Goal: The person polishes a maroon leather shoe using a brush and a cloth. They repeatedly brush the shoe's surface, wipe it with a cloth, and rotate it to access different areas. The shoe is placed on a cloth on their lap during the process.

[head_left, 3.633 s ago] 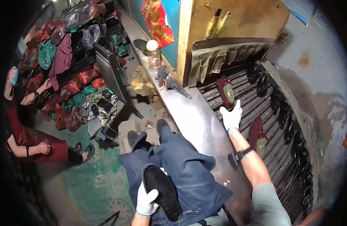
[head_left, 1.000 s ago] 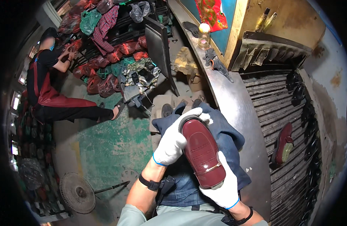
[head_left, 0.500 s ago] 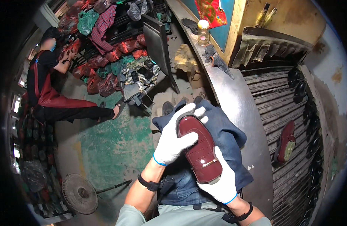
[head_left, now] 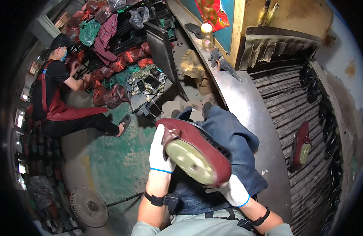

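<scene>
A glossy dark red leather shoe (head_left: 223, 163) is held tilted over my lap, its strap side toward the left. Filling its opening is a pale green block with two round holes, which looks like a shoe last (head_left: 193, 162). My left hand (head_left: 158, 151), in a white glove, grips the toe end by the strap; some fingers are hidden beneath. My right hand (head_left: 234, 191), gloved too, supports the heel end from below, with its fingertips partly hidden. A similar red shoe (head_left: 300, 143) with a green insert lies on the slatted conveyor at the right.
A metal ledge (head_left: 254, 102) curves along my right, bearing dark gloves (head_left: 224, 65) and a jar (head_left: 207, 37). Beyond it runs the slatted conveyor (head_left: 287, 118). At left, a person in a red apron (head_left: 51, 94) sits by bagged goods. A fan (head_left: 89, 206) stands lower left.
My hands have turned the shoe over, from its perforated, buckled top to the green block in its opening. My left hand has shifted left along it. The person at left has moved their arms.
</scene>
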The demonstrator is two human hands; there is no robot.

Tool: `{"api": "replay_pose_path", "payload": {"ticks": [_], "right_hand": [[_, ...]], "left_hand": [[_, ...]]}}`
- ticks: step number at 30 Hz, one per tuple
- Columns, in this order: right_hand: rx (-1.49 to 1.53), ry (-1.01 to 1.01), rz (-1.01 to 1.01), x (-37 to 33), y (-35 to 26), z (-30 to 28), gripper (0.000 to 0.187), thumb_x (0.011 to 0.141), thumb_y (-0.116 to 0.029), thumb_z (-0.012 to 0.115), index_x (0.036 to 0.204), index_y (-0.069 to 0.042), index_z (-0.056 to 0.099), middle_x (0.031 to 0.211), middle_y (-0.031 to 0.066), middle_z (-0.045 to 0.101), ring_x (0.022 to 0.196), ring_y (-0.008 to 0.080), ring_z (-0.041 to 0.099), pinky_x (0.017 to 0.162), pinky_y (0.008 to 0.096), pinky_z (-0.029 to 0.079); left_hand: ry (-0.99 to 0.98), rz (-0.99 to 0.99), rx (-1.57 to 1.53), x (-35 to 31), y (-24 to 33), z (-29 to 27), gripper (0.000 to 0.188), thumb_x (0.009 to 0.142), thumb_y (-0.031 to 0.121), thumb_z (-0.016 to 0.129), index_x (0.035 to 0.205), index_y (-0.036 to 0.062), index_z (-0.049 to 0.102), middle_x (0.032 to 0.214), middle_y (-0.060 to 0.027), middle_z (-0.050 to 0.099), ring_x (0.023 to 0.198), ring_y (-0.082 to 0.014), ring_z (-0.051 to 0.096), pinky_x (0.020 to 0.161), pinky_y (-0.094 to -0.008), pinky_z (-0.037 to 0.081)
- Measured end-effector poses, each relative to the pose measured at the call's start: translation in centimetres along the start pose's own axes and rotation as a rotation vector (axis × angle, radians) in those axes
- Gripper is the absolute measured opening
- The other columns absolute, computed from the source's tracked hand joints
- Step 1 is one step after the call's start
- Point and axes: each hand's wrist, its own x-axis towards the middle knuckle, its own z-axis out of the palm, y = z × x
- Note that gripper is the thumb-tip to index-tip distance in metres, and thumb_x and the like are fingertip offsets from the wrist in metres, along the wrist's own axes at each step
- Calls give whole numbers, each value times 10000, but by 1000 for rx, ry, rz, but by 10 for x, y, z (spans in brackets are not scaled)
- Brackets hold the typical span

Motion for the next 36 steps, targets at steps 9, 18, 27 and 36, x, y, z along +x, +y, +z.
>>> {"api": "replay_pose_path", "payload": {"ticks": [9, 18, 27, 36], "right_hand": [[-442, 139, -823, 41, -77, 73, 1366, 796, -532, 994, 1742, 21, 179, 1720, 254, 422, 1566, 358, 489, 1307, 497, 403], [-602, 110, -865, 84, -75, 60, 849, 962, -528, 824, 1479, 51, 479, 1402, 228, 635, 1308, 334, 670, 1191, 483, 510], [-873, 264, -1007, 88, -86, 62, 715, 1159, -608, 418, 1339, 63, 588, 1296, 235, 700, 1202, 294, 691, 1096, 428, 537], [-788, 356, -1035, 81, -85, 46, 683, 1131, -512, 379, 1325, 86, 644, 1287, 235, 714, 1210, 323, 677, 1126, 448, 481]], "left_hand": [[1, 303, 843, -35, -88, 9, 558, 1101, 312, 606, 1600, 66, 566, 1608, -118, 629, 1497, -290, 567, 1286, -444, 436], [202, 588, 359, -50, -44, 96, 749, 1224, 552, 165, 1465, 1, 612, 1416, -190, 726, 1251, -313, 724, 1131, -451, 565], [72, 960, 1021, -25, -54, 108, 540, 1137, 373, 467, 1117, -61, 788, 1080, -184, 831, 995, -300, 807, 930, -406, 624], [5, 987, 1024, -20, -77, 116, 564, 1133, 375, 485, 1115, -99, 791, 1081, -207, 827, 997, -316, 805, 947, -410, 621]]}}
